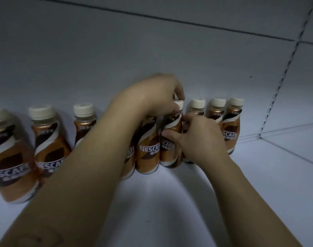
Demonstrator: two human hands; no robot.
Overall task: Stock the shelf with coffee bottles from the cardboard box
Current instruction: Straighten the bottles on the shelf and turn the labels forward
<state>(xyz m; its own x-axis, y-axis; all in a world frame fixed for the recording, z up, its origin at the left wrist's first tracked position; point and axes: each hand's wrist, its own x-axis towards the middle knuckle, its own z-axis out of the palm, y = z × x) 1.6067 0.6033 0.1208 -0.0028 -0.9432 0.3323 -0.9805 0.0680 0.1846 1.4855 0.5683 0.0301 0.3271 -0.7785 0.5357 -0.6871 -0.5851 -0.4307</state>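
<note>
Placement is the step I judge to be in hand: coffee bottles stand in a row along the back edge of the shelf [170, 202], 3 at the left apart. My left hand [152, 93] pinches the cap of the bottle [171, 139] at mid-row from above; my right hand [196, 138] wraps its label side. Next I'd seat it upright and let go. No cardboard box shows.

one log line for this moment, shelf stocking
step: placing coffee bottle in row | left hand: on its cap | right hand: on its body | shelf: row partly filled
</note>
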